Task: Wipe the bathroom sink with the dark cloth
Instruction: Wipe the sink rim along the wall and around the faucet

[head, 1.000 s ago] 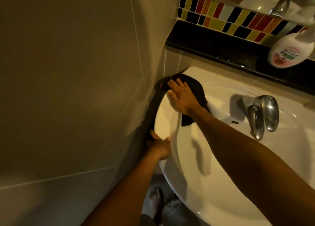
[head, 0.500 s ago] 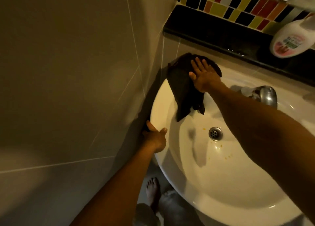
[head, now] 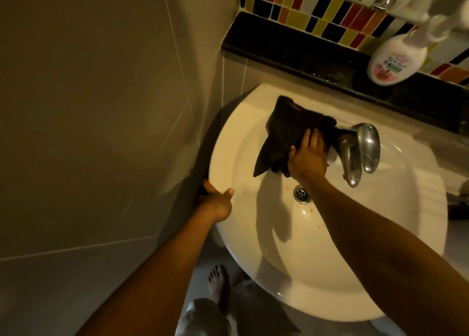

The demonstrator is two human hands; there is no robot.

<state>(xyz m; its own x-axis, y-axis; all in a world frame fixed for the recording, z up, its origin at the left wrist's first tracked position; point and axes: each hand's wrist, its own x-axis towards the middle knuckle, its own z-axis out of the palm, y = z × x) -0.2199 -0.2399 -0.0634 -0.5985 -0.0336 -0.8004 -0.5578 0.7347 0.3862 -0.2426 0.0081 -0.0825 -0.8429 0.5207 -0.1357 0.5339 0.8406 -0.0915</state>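
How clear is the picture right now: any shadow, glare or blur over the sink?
Head view: dim, warm light; long shadows cross the sink bowl; small glints on the faucet; the bottle at top right is smeared by blur; the cloth reads near-black, with little detail.

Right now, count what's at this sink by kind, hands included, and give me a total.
Dark cloth: 1
Sink: 1
Tap: 1
Pump bottle: 1
Hands: 2, left hand, right hand
Total: 6

Head camera looks steeply down, close above the sink (head: 228, 143)
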